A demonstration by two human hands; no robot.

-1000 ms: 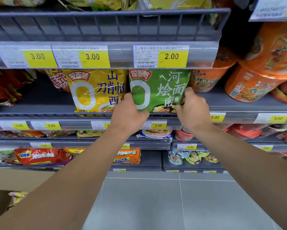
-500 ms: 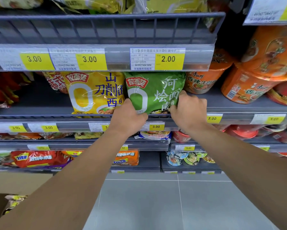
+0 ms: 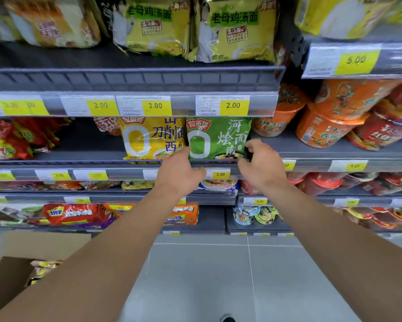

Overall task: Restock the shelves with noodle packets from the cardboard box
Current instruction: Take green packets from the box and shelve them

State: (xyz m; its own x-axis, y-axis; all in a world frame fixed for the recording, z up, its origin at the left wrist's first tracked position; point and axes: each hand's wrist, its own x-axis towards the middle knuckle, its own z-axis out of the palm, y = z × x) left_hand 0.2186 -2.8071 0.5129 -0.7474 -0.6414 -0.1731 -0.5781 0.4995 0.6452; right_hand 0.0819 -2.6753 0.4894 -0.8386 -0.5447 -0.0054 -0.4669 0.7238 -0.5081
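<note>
On the middle shelf [image 3: 311, 156] a green packet [image 3: 218, 138] stands upright; left hand [image 3: 180, 174] and right hand [image 3: 261, 165], fingers loosely curled, flank its lower corners, grip unclear.

A green noodle packet [image 3: 218, 138] is standing upright at the front of the grey shelf [image 3: 323, 151], touching a yellow packet [image 3: 152, 139] on its left; a cardboard box [image 3: 14, 270] is sitting open on the floor at lower left, showing yellow packets [image 3: 43, 269] inside.
</note>
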